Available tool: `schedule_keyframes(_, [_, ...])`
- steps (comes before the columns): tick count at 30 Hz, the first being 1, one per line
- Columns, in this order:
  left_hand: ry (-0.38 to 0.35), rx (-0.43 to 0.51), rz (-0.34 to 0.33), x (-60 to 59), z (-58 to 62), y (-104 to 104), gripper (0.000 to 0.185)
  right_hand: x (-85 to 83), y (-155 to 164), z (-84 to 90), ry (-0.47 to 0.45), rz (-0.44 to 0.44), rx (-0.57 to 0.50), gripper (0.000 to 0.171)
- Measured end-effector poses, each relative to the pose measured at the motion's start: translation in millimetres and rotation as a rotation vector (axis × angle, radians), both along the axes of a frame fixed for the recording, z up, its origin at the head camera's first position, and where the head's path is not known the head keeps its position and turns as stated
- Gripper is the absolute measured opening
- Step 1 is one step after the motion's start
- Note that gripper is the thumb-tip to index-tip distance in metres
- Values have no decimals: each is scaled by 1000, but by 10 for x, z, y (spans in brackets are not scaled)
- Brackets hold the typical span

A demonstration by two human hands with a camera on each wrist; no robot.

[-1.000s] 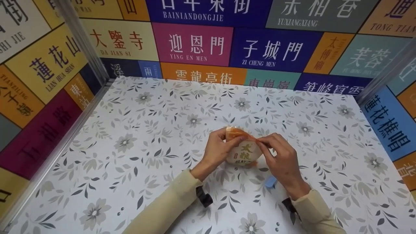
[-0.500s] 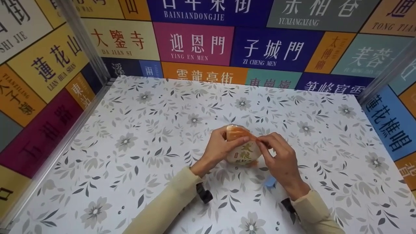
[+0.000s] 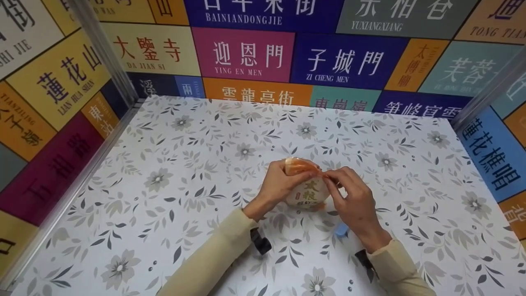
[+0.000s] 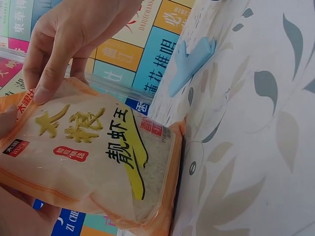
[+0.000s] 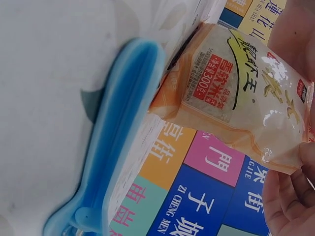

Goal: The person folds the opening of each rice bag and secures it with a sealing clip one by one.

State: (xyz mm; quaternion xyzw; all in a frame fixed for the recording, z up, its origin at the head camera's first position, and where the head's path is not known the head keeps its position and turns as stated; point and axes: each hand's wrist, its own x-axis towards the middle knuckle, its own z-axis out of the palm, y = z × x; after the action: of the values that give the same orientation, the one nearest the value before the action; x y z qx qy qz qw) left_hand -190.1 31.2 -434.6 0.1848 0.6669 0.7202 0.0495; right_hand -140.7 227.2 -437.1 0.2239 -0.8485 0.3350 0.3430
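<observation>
A small clear-and-orange plastic bag of rice (image 3: 307, 195) with gold and black lettering stands upright on the table. My left hand (image 3: 276, 183) grips its upper left side, thumb across the front. At the top right corner, the thumb and fingers of my right hand (image 3: 356, 201) pinch the orange top edge. White grains show through the bag (image 4: 152, 169) in the left wrist view. Near my right wrist lies a light blue bag clip (image 3: 341, 229), touched by neither hand. The right wrist view shows this long clip (image 5: 115, 128) close up, with a hinge at its lower end.
The table (image 3: 197, 230) has a white covering with grey flowers and leaves. Panels with coloured street-name blocks (image 3: 242, 55) rise at its back, left and right. Dark straps (image 3: 260, 241) sit at both wrists.
My left thumb has slid slightly right along the top of the bag, closer to my right fingers. The bag and my right hand stay nearly in place; the clip has not moved.
</observation>
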Motion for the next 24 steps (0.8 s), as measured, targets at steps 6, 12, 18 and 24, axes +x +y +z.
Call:
schedule_keyframes(6, [-6,15,21,-1,-18,6,22,-3,59,8,63,17,102,15])
schedule_keyframes(12, [-8,51,4,-4,-31,12,20,13,120,-6,102,19,165,16])
schedule_keyframes(18, [-10,59,-13,4,-13,7,21,29,145,-29,88,44,132,18])
schedule_keyframes(24, [8,14,-10,12,10,-7,23,39,176,-45,107,42,156,21])
